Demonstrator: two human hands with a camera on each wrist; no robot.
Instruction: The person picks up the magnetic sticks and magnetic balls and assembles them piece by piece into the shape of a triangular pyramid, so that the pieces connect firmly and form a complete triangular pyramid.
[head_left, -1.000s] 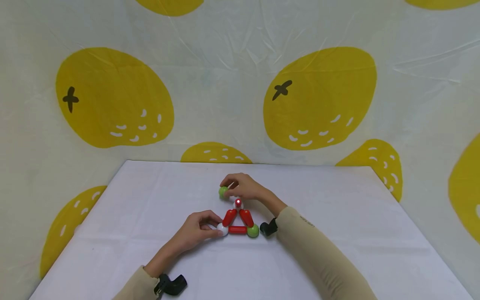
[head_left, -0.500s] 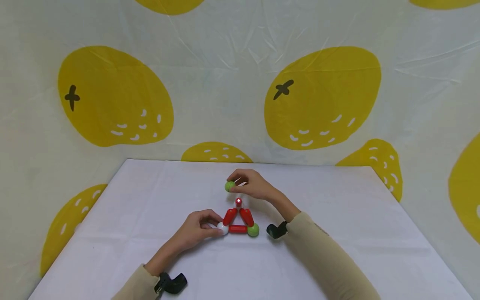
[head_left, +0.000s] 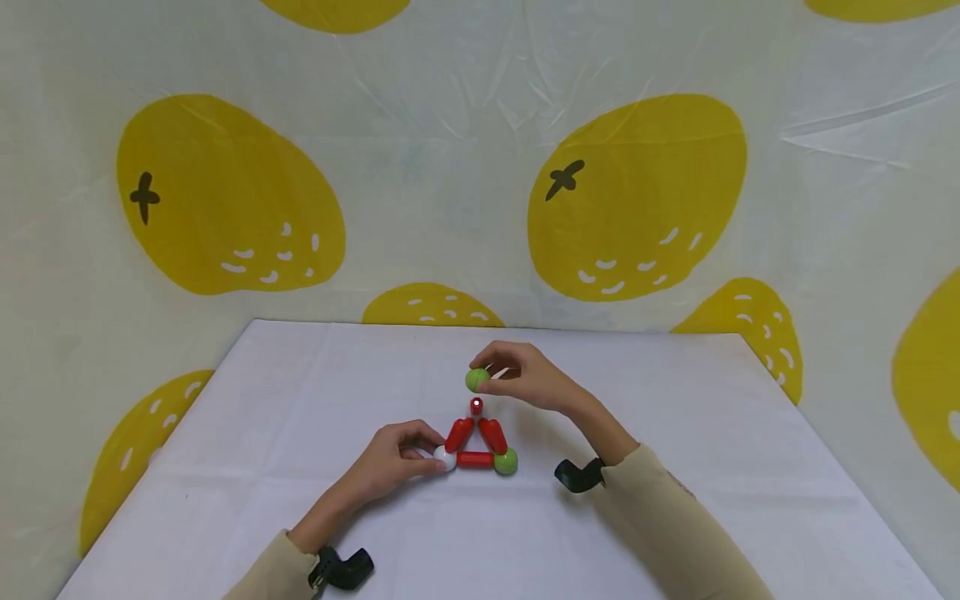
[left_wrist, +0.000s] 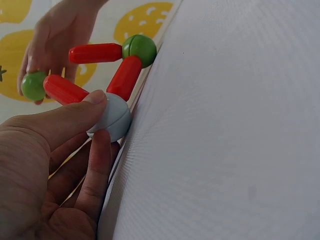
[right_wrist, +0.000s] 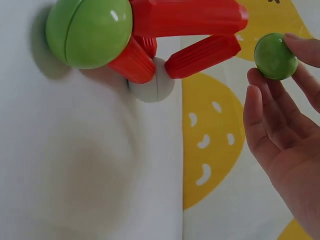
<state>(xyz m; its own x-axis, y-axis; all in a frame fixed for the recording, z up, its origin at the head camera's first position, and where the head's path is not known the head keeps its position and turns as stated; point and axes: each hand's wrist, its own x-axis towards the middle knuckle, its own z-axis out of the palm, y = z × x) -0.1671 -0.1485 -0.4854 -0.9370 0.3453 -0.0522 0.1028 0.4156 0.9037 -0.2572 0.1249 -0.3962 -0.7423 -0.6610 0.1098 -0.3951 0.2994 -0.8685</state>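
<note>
A frame of red rods [head_left: 476,459] and balls stands on the white table. My left hand [head_left: 393,457] pinches its white ball [left_wrist: 117,117] between thumb and fingers. At the frame's right corner sits a green ball [head_left: 506,461]. Several rods lean up from the corners toward the middle. A second white ball [right_wrist: 152,82] joins rods at the back corner and is mostly hidden in the head view. My right hand [head_left: 528,377] pinches a loose green ball [right_wrist: 276,56] in the air, just apart from the upper rod ends.
The white-covered table [head_left: 315,375] ends at a back edge against a hanging cloth [head_left: 435,208] printed with yellow fruit. Black wrist cameras sit at the left wrist [head_left: 341,568] and the right wrist [head_left: 579,475].
My right hand has carried the loose green ball rightward, rising and then dipping slightly, until it is in line with the rod tips. The left hand and the frame have stayed put.
</note>
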